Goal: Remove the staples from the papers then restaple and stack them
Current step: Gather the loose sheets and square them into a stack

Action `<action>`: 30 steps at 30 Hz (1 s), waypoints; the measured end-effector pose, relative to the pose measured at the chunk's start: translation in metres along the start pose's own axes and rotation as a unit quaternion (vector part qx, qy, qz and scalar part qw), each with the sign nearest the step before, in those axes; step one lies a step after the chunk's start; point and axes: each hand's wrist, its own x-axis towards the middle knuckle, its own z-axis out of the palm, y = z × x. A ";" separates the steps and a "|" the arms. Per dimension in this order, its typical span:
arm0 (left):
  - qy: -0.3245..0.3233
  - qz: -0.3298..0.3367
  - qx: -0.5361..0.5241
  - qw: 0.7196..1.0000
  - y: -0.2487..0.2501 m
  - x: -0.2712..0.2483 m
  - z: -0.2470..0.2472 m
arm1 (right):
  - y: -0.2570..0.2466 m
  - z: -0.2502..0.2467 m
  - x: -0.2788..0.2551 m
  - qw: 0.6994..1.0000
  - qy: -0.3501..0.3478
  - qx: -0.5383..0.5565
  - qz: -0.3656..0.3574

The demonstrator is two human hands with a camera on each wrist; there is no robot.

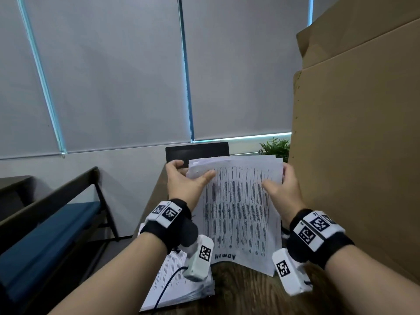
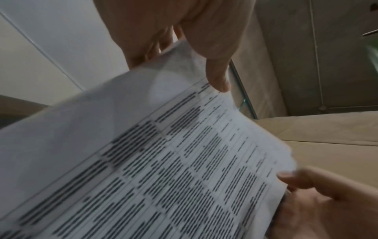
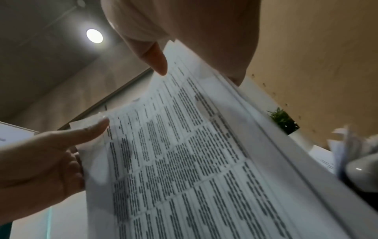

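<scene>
Our left hand (image 1: pixel 181 180) pinches the upper left corner of the paper bundle (image 1: pixel 241 208), thumb on the printed face, fingers behind; our right hand (image 1: pixel 281 187) takes the upper right edge in the same pinching grip. The bundle stands nearly upright, its lower edge on the desk (image 1: pixel 245 292), beside another paper stack (image 1: pixel 172 285) lying flat. The sheets look loose and fanned at the top, so, as we judge it, a slack pinch could let pages slide apart. Both forearms reach forward, wrists raised, palms turned inward towards each other.
</scene>
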 end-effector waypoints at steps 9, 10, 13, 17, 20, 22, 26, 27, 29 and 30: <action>-0.132 -0.023 0.000 0.991 -0.020 -0.016 -0.003 | 0.014 -0.007 -0.006 0.998 -0.065 -0.013 0.018; -0.114 -0.017 -0.008 0.993 -0.019 -0.015 -0.004 | 0.015 -0.007 -0.007 0.998 -0.055 -0.009 0.016; -0.092 0.019 -0.005 0.996 -0.019 -0.012 -0.008 | 0.019 -0.006 -0.007 0.998 -0.044 -0.011 0.031; -0.121 0.098 0.116 0.981 -0.021 -0.019 -0.005 | 0.024 -0.004 -0.005 0.996 -0.036 -0.066 0.054; -0.094 0.164 0.162 0.968 -0.022 -0.023 -0.002 | 0.027 -0.003 0.000 0.995 -0.027 -0.071 0.062; -0.057 0.215 0.191 0.956 -0.023 -0.017 -0.004 | 0.028 -0.003 0.002 0.995 -0.030 -0.074 0.066; 0.003 0.297 0.254 0.920 -0.024 -0.004 -0.011 | 0.029 -0.004 0.003 0.994 -0.038 -0.082 0.059; 0.019 0.305 0.272 0.912 -0.024 -0.002 -0.012 | 0.029 -0.004 0.003 0.994 -0.038 -0.082 0.058; 0.032 0.302 0.309 0.901 -0.019 0.001 -0.014 | 0.029 -0.004 0.003 0.994 -0.040 -0.081 0.057; 0.033 0.303 0.324 0.896 -0.016 0.003 -0.015 | 0.029 -0.005 0.003 0.994 -0.042 -0.082 0.057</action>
